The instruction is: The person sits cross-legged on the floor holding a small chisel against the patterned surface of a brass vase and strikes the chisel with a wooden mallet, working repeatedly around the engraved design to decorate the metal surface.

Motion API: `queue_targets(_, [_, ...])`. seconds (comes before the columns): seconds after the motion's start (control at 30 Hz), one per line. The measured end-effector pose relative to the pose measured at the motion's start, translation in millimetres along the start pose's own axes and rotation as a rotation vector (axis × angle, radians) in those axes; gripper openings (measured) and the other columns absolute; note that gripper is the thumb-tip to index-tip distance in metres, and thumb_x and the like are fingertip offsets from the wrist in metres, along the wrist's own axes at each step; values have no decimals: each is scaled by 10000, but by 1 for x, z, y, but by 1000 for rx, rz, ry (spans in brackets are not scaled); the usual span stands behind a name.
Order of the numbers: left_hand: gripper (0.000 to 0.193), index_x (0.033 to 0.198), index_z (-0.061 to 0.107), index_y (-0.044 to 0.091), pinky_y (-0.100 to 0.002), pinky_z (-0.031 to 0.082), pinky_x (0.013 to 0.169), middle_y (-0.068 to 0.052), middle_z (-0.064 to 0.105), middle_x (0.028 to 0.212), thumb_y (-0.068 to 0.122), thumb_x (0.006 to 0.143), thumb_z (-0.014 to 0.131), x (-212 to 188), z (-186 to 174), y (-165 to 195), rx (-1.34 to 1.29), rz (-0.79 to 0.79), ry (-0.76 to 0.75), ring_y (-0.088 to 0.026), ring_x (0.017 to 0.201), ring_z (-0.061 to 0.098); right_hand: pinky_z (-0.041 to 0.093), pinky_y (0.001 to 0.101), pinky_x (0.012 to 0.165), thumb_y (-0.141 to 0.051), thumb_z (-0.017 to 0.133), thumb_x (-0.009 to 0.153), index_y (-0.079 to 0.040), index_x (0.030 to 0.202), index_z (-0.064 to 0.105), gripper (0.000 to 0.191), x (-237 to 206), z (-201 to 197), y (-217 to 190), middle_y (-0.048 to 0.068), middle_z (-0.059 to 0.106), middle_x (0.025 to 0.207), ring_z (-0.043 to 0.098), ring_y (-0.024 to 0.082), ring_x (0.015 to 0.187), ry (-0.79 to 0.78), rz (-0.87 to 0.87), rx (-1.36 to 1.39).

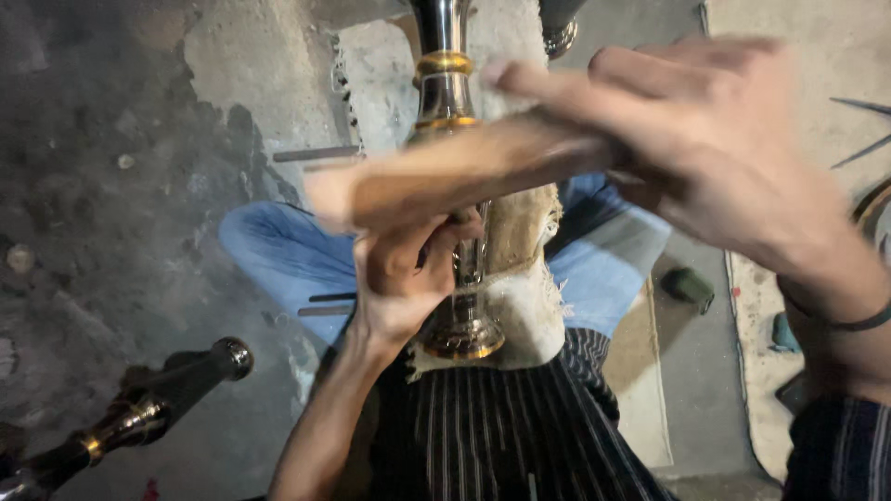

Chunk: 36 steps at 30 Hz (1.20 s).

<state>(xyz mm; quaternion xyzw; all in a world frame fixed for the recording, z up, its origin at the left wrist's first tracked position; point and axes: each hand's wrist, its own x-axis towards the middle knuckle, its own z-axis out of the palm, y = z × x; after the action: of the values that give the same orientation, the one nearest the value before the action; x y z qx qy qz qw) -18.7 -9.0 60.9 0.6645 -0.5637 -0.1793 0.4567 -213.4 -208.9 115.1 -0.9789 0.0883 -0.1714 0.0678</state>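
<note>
A long shiny metal stem with brass rings runs from my lap up to the top of the view, resting on a frayed pale cloth. My left hand grips the stem near its flared brass base. My right hand, blurred by motion, holds a flat wooden stick crosswise over the stem, above my left hand. A dark band circles my right wrist.
A second dark metal stem with brass rings lies at the lower left on the rough, stained floor. My legs in blue jeans are folded beneath. A small green object lies at right.
</note>
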Motion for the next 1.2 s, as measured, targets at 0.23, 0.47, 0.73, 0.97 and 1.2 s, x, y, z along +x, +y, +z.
queue_targets(0.23, [257,1142,694,4,-282,667,792,-114,784,1011,-116,920,647,10,-5,-6,16,42,-149,-186,927,801,575,324,679,52,659,900,-74,1422,549,549,-10,8,8,161,730,1130,692,208,767,64,105,293])
queue_targets(0.47, [308,1165,693,20,-269,678,743,-123,792,1026,-109,890,643,30,-8,-9,65,109,-373,-202,929,800,620,407,864,-109,831,858,15,1297,584,519,-33,32,-6,204,707,1130,734,327,978,183,589,568])
queue_targets(0.73, [480,1273,650,27,-287,641,602,-210,765,968,-192,866,520,46,3,-14,102,154,-598,-261,900,802,590,399,894,-26,878,843,-8,1344,570,588,-83,75,-27,160,684,1090,698,287,981,262,747,584])
queue_targets(0.97, [544,1335,617,72,-311,695,705,-223,769,890,-196,881,482,65,3,-4,89,86,-776,-260,912,802,565,379,1010,-2,866,880,30,1375,494,621,-89,90,-51,168,630,1320,649,287,1156,394,731,605])
queue_targets(1.2, [608,1400,585,85,-329,676,674,-205,761,817,-192,865,494,80,3,4,120,111,-922,-264,828,793,570,276,849,-41,881,951,6,1284,510,501,-117,134,-73,120,591,1107,610,196,985,646,870,710])
